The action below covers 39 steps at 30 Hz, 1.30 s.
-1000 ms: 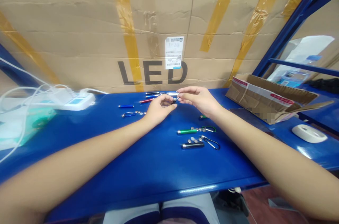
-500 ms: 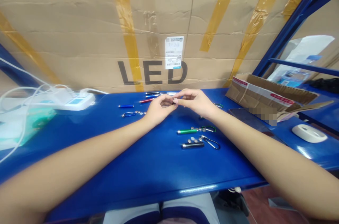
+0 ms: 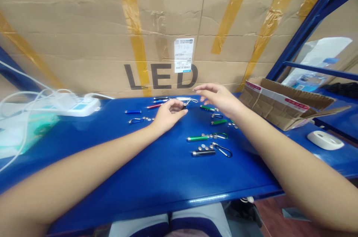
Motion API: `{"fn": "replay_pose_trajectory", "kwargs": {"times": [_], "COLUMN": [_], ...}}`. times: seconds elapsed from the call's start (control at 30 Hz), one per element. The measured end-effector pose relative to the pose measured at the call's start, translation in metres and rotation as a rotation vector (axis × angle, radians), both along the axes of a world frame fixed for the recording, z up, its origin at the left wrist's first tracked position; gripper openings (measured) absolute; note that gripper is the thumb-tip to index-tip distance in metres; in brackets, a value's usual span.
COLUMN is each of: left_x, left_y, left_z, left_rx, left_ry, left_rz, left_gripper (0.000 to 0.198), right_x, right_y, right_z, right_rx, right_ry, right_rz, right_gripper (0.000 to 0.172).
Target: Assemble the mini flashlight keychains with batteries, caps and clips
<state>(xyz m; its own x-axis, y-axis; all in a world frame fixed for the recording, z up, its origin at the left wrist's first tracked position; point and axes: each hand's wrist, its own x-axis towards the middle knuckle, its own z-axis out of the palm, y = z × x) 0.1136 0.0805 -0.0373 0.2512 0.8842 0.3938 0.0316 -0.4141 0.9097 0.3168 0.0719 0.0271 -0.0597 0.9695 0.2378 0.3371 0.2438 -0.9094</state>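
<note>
My left hand (image 3: 170, 115) is closed around a small dark tube (image 3: 184, 106), its end showing between thumb and fingers. To its right, my right hand (image 3: 219, 99) is raised with fingers apart and nothing visible in them. Below it lie a green tube (image 3: 218, 121) and, nearer me, another green tube (image 3: 197, 139) and a black tube (image 3: 203, 153), with small silver button cells (image 3: 203, 147) and a carabiner clip (image 3: 223, 150) beside them. Left of my left hand are a blue tube (image 3: 133, 112) and a blue carabiner clip (image 3: 136, 121) with button cells.
A large taped cardboard box (image 3: 92, 43) stands behind the blue table (image 3: 156, 184). An open carton (image 3: 275, 104) and a white mouse-shaped object (image 3: 325, 140) sit at right. A white power strip (image 3: 81, 107) with cables is at left. Several slim pens (image 3: 154, 106) lie behind my left hand.
My right hand has moved away from my left hand, to the right and slightly up, and its fingers have opened. My left hand stays in place, holding the dark tube.
</note>
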Motion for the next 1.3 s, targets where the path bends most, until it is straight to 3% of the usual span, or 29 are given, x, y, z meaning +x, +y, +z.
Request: {"fn": "replay_pose_trajectory", "kwargs": {"times": [0.1,0.2,0.27,0.37,0.53,0.8,0.9,1.03,1.17,1.3], "left_x": [0.0,-0.001,-0.001,-0.001,-0.001,-0.002,-0.002,0.0,0.001,0.001], "left_y": [0.0,0.0,0.0,0.0,0.0,0.002,0.002,0.0,-0.003,-0.003], "left_z": [0.0,-0.001,-0.001,-0.002,-0.002,-0.004,-0.004,-0.001,0.002,0.004], "left_rx": [-0.006,-0.001,-0.002,0.008,0.027,0.036,0.034,0.014,0.003,0.008], "left_ry": [0.007,0.022,0.022,0.021,0.033,0.071,0.07,0.048,0.054,0.079], "left_rz": [0.012,0.011,0.006,0.004,0.013,0.014,0.02,0.02,0.018,0.018], "left_gripper": [0.024,0.024,0.024,0.023,0.021,0.023,0.022,0.02,0.019,0.019], "right_x": [0.019,0.037,0.046,0.056,0.058,0.049,0.049,0.037,0.019,0.008], "right_y": [0.009,0.016,0.018,0.015,0.004,0.004,0.006,0.003,-0.003,-0.004], "right_z": [0.006,0.006,0.005,0.009,0.016,0.01,0.011,0.012,0.008,0.001], "right_rx": [-0.01,-0.053,-0.164,-0.232,-0.292,-0.345,-0.264,-0.138,-0.184,-0.147], "right_ry": [-0.254,-0.753,-0.931,-0.965,-0.958,-1.05,-0.99,-0.668,-0.29,-0.178], "right_rz": [-0.191,-0.24,-0.235,-0.159,0.151,0.174,0.173,0.164,0.227,0.31], "right_gripper": [0.02,0.023,0.024,0.021,0.016,0.008,0.009,0.005,0.02,0.02]}}
